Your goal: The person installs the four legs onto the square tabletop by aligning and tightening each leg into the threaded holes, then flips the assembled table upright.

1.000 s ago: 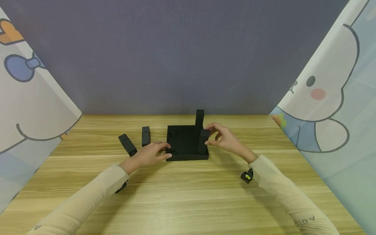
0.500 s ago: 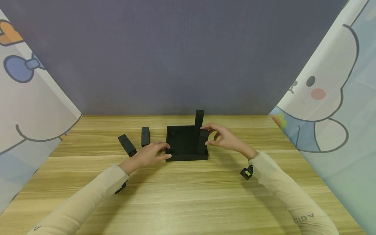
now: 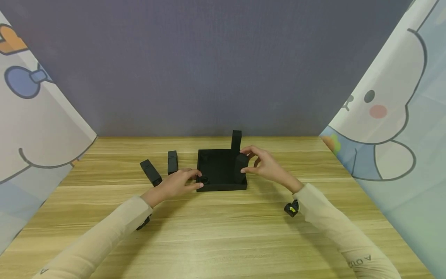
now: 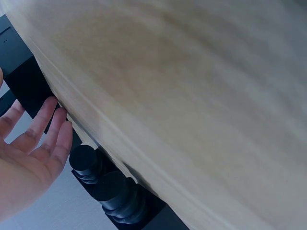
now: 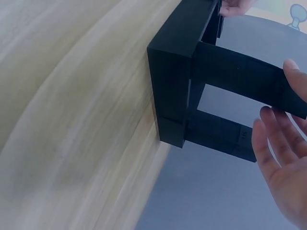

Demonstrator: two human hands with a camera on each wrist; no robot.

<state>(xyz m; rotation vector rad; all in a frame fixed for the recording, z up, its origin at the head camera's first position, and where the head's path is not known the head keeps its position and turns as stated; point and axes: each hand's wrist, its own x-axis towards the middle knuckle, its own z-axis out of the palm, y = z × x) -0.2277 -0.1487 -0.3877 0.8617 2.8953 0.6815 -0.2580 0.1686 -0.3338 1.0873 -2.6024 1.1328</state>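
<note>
A grey partition [image 3: 216,69] is set along the far edge of the wood-grain table [image 3: 223,236], with cartoon-printed panels [image 3: 383,116] at left and right; the broadest room is left on the near side. A square black tray [image 3: 221,187] is placed toward the far edge, its near left corner held by the left hand [image 3: 177,183]. At its right, the near upright post [image 3: 239,172] is pinched between thumb and fingers of the right hand [image 3: 265,166]; another post [image 3: 236,140] is stood at the far right corner, and two loose posts [image 3: 151,172] are laid to the left.
</note>
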